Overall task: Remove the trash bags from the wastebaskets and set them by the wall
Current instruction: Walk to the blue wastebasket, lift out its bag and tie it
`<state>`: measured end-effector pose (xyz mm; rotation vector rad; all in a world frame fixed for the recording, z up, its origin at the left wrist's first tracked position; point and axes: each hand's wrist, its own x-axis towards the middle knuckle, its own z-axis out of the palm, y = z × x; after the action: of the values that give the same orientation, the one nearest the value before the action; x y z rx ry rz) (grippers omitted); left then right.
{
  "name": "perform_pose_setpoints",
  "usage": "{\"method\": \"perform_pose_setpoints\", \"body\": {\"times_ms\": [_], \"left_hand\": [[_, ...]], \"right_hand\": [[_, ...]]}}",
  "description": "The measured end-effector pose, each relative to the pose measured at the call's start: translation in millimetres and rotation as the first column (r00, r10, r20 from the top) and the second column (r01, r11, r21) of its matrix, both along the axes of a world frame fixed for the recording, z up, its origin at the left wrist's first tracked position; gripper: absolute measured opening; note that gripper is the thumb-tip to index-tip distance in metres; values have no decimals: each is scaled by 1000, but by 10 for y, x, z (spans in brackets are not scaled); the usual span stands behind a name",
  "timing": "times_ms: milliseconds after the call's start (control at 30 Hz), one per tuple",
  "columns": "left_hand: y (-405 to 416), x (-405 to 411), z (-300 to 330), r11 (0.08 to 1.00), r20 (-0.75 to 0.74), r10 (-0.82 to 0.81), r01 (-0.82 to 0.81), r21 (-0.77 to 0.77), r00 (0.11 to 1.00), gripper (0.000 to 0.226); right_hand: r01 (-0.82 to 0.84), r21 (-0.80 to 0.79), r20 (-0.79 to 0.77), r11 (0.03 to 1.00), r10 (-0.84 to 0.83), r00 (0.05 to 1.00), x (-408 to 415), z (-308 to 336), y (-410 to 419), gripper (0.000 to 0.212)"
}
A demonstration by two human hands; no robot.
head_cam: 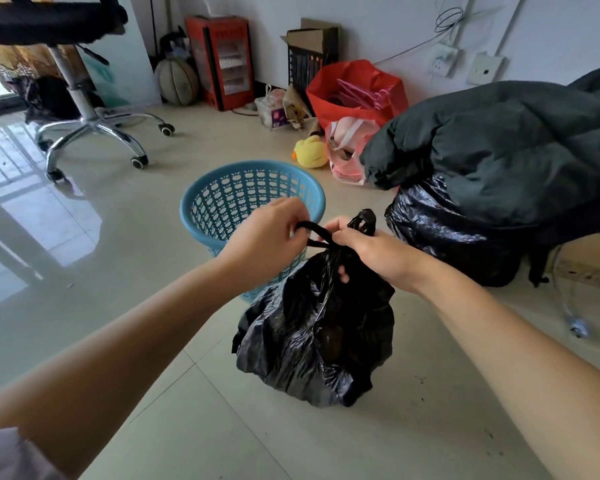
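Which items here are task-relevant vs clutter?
Job:
black trash bag, its handles gripped by left hand and right hand
blue wastebasket
second black trash bag

Lying about:
office chair
yellow duck plush
red bag
dark jacket
basketball

Black trash bag out of its blue wastebasket, its handles crossed at the top.

A full, crinkled black trash bag (317, 334) stands upright on the tiled floor, just in front of a blue latticed plastic wastebasket (222, 202) that stands upright with no liner in it. The bag's neck is gathered, its two twisted handles crossing above it. To the right, a second black bag (440, 230) lines another bin, its glossy plastic bulging out beneath a dark padded coat (499, 147).
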<state>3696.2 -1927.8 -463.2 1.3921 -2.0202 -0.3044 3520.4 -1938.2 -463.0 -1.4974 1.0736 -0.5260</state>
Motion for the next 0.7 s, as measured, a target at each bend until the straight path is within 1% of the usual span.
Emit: {"method": "perform_pose_setpoints", "body": {"times_ms": [67, 100, 133, 167, 200, 233, 267, 300, 333, 367, 400, 433, 467, 500, 533, 567, 600, 633, 700], "left_hand": [[-33, -11, 12, 990, -126, 135, -140, -33, 983, 9], [-45, -21, 3, 980, -190, 193, -198, -9, 963, 9], [-42, -35, 7, 973, -259, 229, -224, 47, 938, 9], [-55, -33, -30, 968, -337, 241, -201, 150, 910, 9], [-44, -43, -53, 953, -423, 221, -103, 284, 879, 17], [-14, -64, -96, 910, -493, 174, 51, 410, 852, 39], [27, -88, -176, 852, -502, 98, 188, 488, 859, 68], [82, -129, -258, 807, -439, -13, 269, 525, 899, 93], [144, -184, -332, 781, -344, -120, 303, 547, 931, 107], [192, -237, -406, 787, -268, -180, 302, 538, 947, 110], [202, -265, -469, 822, -236, -166, 266, 504, 958, 108], [177, -277, -496, 849, -280, -107, 234, 474, 954, 103], [147, -277, -466, 858, -368, -27, 210, 468, 929, 96], [96, -254, -443, 850, -453, 59, 193, 490, 890, 85], [63, -223, -411, 842, -503, 116, 184, 507, 856, 69], [44, -200, -394, 844, -502, 142, 161, 512, 853, 48], [41, -190, -386, 849, -472, 155, 127, 513, 868, 32], [51, -203, -379, 847, -450, 167, 106, 521, 877, 23], [73, -247, -393, 825, -419, 200, 78, 560, 886, 18]], "right_hand": [[-10, 26, -47, 1000, 11, 999, -31, 19, 2, 25], [-11, 30, -78, 999, 13, 997, -40, 27, 9, 28], [-23, 15, -108, 1000, 25, 994, -39, 32, 19, 32], [-39, -12, -121, 999, 38, 992, -27, 22, 22, 35], [-46, -37, -116, 998, 41, 992, -13, 4, 21, 37], [-21, -45, -84, 999, 17, 996, -2, -22, 14, 38], [22, -25, -32, 999, -23, 999, -1, -41, 1, 37], [58, 2, 25, 998, -58, 998, -7, -56, -15, 36], [71, 33, 70, 997, -73, 995, -22, -62, -34, 37], [65, 71, 103, 995, -72, 992, -39, -60, -45, 38], [45, 116, 137, 992, -61, 989, -57, -54, -53, 39], [12, 159, 176, 987, -40, 984, -78, -47, -57, 41], [-28, 193, 208, 981, -13, 978, -96, -33, -53, 45], [-62, 211, 223, 976, 14, 975, -111, -32, -57, 49], [-79, 225, 227, 971, 27, 974, -118, -34, -53, 53], [-74, 238, 231, 969, 18, 973, -114, -47, -48, 54], [-44, 253, 249, 966, -21, 968, -97, -70, -43, 52], [1, 273, 284, 962, -82, 955, -73, -107, -47, 46], [127, 328, 344, 936, -243, 907, -27, -176, -67, 36]]}}
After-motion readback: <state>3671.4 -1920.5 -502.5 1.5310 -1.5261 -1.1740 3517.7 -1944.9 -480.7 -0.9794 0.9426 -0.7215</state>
